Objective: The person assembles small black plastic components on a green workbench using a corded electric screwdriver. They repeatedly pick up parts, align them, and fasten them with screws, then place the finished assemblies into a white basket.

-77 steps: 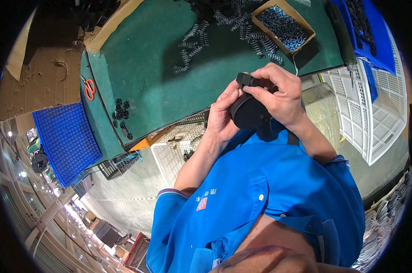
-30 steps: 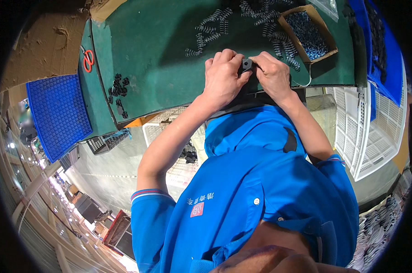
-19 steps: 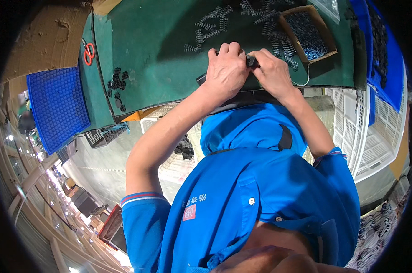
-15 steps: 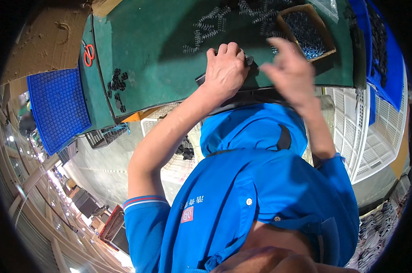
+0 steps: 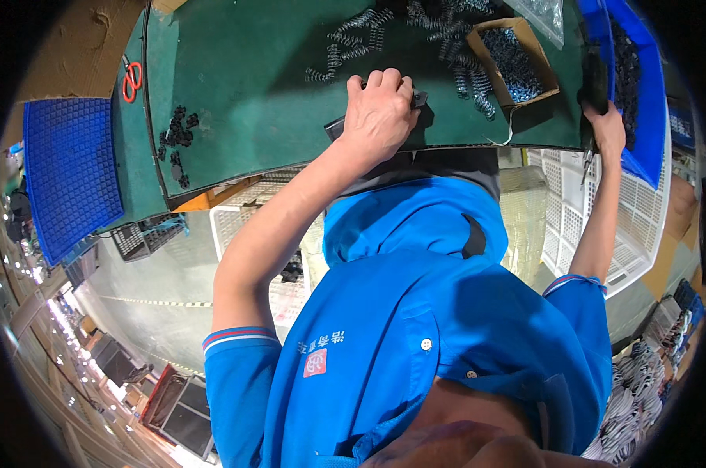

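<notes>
Near the table's front edge, my left hand (image 5: pixel 382 113) is closed over a dark block-shaped part (image 5: pixel 335 127), whose ends stick out on both sides of the fingers; the rest is covered by the hand. At the table's right edge my right hand (image 5: pixel 607 134) closes round a long black tool (image 5: pixel 593 86). A thin metal tip (image 5: pixel 586 165) shows below it. Its exact kind is not clear. Several loose coil springs (image 5: pixel 471 82) lie beyond my left hand, beside a cardboard box (image 5: pixel 517 100) with many small metal pieces in it.
Red-handled scissors (image 5: pixel 132 81) and several small black parts (image 5: pixel 177 134) lie at the left of the green table (image 5: pixel 244 109). A blue bin (image 5: pixel 651 117) stands at the right above white crates (image 5: pixel 560 210). A blue grid mat (image 5: pixel 68 171) hangs at the left.
My right hand has swung right, from near the spring box to the black tool at the table's edge, and closed on it. My left hand stays on the dark part.
</notes>
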{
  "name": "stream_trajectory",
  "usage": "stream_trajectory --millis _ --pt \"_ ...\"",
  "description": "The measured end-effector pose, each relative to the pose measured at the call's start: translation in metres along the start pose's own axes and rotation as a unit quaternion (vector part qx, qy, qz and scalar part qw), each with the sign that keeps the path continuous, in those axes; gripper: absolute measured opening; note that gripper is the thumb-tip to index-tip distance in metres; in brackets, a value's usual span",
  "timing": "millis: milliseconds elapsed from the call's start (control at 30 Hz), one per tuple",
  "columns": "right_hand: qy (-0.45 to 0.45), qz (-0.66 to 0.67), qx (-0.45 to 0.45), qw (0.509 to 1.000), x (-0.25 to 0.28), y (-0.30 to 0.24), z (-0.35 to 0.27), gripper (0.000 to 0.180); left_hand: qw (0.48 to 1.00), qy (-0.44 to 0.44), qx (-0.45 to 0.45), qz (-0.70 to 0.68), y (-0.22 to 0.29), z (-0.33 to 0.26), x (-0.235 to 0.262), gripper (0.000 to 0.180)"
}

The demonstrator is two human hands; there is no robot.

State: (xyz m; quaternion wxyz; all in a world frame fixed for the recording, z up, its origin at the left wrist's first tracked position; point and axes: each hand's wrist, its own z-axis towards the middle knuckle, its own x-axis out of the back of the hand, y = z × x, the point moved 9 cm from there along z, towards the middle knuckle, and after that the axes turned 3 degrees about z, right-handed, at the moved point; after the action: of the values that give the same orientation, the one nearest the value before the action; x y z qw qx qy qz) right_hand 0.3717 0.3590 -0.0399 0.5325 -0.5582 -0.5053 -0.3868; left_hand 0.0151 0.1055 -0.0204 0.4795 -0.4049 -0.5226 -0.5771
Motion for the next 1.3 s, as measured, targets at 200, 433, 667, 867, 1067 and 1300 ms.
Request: stream_trajectory --millis 200,433,667,867,1067,1300 --pt "-0.021 0.674 0.057 0.737 0.032 -0.068 -0.060 0.046 0.999 -0.042 0.027 0.007 -0.003 -0.002 -0.004 0.042" --pt "-0.074 0.833 0.233 0.496 0.053 -0.240 -0.105 0.047 0.999 -0.030 0.024 -0.001 -0.001 0.002 -0.001 0.040" --pt "-0.083 0.772 0.362 0.515 0.033 -0.301 -0.131 0.034 1.000 -0.010 0.026 -0.003 -0.002 0.001 0.000 0.032" --pt "-0.024 0.744 0.390 0.542 0.036 -0.307 -0.138 0.034 0.999 -0.009 0.031 0.000 -0.002 0.002 -0.002 0.030" --pt "-0.011 0.734 0.375 0.567 0.036 -0.304 -0.137 0.035 0.999 -0.010 0.030 -0.002 -0.001 0.003 -0.001 0.029" --pt "-0.021 0.726 0.367 0.581 0.032 -0.307 -0.141 0.037 0.999 -0.015 0.028 -0.001 -0.001 0.004 -0.002 0.030"
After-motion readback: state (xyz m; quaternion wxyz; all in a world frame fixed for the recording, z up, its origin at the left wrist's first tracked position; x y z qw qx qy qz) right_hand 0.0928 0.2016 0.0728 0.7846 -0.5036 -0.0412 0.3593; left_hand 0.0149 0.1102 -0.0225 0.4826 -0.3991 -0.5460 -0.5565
